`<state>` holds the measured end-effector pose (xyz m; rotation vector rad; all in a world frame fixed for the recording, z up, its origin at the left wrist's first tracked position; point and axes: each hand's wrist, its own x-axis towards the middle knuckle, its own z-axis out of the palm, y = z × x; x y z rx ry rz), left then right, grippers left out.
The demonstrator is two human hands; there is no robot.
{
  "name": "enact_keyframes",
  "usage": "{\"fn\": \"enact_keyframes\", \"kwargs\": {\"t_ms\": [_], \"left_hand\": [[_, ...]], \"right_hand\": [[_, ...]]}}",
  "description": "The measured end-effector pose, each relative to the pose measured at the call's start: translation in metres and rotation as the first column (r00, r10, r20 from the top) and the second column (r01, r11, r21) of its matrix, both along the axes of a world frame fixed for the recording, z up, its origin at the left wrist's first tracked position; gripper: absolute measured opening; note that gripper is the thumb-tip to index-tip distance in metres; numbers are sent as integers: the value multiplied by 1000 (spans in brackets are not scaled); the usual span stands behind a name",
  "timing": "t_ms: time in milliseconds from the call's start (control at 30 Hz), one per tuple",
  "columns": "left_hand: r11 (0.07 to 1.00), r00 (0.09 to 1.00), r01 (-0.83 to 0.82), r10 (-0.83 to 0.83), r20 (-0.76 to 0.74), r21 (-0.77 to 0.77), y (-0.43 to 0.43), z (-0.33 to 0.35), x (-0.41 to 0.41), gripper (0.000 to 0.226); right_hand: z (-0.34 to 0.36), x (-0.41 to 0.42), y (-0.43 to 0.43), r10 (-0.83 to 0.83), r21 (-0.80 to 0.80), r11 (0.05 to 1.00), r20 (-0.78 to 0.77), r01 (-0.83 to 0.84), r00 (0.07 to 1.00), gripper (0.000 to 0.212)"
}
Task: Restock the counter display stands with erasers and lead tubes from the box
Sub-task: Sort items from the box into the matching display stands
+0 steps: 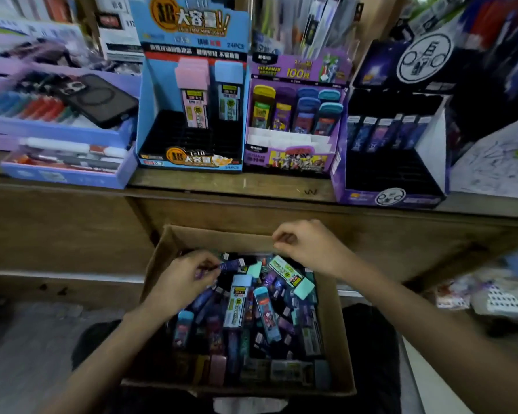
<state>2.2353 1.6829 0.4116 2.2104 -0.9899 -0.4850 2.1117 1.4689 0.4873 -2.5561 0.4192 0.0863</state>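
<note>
A cardboard box (159, 264) sits on the person's lap, just below the front edge of the wooden surface (222, 185). It is heaped with lead tubes lying at all angles.

The left hand (183, 282) is at the box's far left corner. Its fingers (208, 271) are clamped on one end of a dark purple tube (232, 263). The tube's long axis runs nearly level, across the box, and its free end points right and slightly up toward the far wall. It is lifted just above the heap.

The right hand (307, 248) hovers over the box's far wall with its fingers (281, 238) curled and the tips drawn together. Whether they pinch anything cannot be told.

In the heap, a large white-labelled tube (237, 306) lies lengthwise with its pale blue cap toward the surface. A mint-capped tube (292, 277) lies on a diagonal, cap toward the near right.

Three stands are lined up side by side on the surface:
- The blue stand (192, 34) holds pink-capped tubes (192, 94) and a blue-capped tube (228, 95) upright in its back rows.
- The purple stand (293, 159) holds a back row of upright tubes with yellow, purple and blue caps.
- The dark stand (392, 192) holds one back row of dark upright tubes (386, 131).

To the left, a phone (102, 100) lies on a lilac tray (57, 130) of pens.
</note>
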Motion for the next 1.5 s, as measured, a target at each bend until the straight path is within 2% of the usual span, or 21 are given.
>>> {"fn": "enact_keyframes", "kwargs": {"t_ms": [200,267,333,433,567,667,800,900,1000,1067,1133,1200,1267,1367,1500], "left_hand": [[981,980,-6,45,-196,192,-5,-76,-25,7],[973,968,-13,71,-242,232,-7,-92,-35,16],[968,956,-79,142,-257,239,-12,-103,-42,25],[958,933,-166,229,-277,233,-21,-109,-46,27],[936,932,-171,255,-258,308,-32,-112,-48,33],[913,927,-138,256,-275,384,-38,-115,-49,47],[911,938,-38,174,-300,410,-43,-116,-52,39],[933,919,-88,212,-332,350,-37,-116,-54,35],[922,928,-196,284,-240,335,-24,-115,-55,31],[905,946,-209,283,-157,372,-14,-113,-56,31],[897,948,-218,289,-135,384,-6,-112,-56,37],[888,934,-249,326,-146,385,1,-110,-56,41],[890,911,-267,358,-205,369,5,-108,-57,40],[886,866,-301,408,-287,353,6,-107,-58,39],[890,823,-337,437,-363,308,6,-107,-59,38]], "right_hand": [[-103,-35,0,-146,116,976,-285,185,947,16],[-131,-42,10,-195,155,953,-342,260,919,16],[-153,-42,22,-265,189,918,-360,348,895,12],[-170,-35,44,-334,232,874,-351,427,875,21],[-181,-29,60,-438,274,810,-305,518,846,15],[-183,-30,64,-479,308,766,-312,565,820,24],[-188,-33,71,-556,401,633,-361,662,749,28],[-192,-31,74,-613,493,500,-379,712,693,30],[-195,-29,77,-656,545,401,-389,736,646,34],[-197,-28,77,-690,569,320,-408,757,598,35],[-197,-28,74,-718,595,226,-434,771,545,30],[-195,-29,69,-718,614,182,-451,768,530,17],[-193,-30,63,-692,615,178,-477,768,542,15],[-191,-34,55,-584,567,221,-575,793,574,17],[-192,-41,51,-462,571,186,-668,800,584,30]]}}
